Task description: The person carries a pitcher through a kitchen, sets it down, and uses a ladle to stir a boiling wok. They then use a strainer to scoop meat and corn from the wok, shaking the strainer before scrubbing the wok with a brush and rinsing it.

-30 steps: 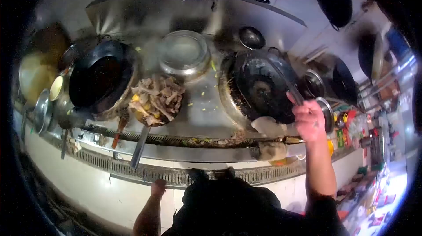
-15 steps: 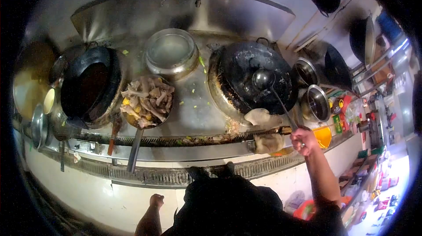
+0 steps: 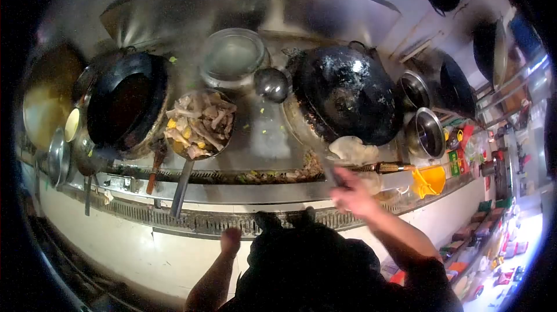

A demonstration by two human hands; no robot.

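My right hand (image 3: pixel 351 193) is closed around the handle of a ladle. The ladle's round metal bowl (image 3: pixel 271 85) hangs between a steel pot (image 3: pixel 207 71) of cloudy liquid and a large black wok (image 3: pixel 348 100); motion smears its handle. Lower down, my left hand (image 3: pixel 230 241) forms a loose fist in front of the stove, with nothing visible in it. Ahead of that hand, a long-handled round pan (image 3: pixel 184 178) stands on the stove top, heaped with pale chopped meat pieces (image 3: pixel 203 117) and some yellow bits.
Another dark wok (image 3: pixel 156 94) with brown contents sits at the left. Two steel pots (image 3: pixel 439 132) stand right of the big wok, near a yellow container (image 3: pixel 428 181). A folded cloth (image 3: pixel 353 149) lies at the wok's front rim. Food scraps litter the drain grate (image 3: pixel 232 177).
My right hand has swung left, carrying the ladle out of the black wok toward the steel pot. My left hand has risen and shifted right. The view has tilted slightly.
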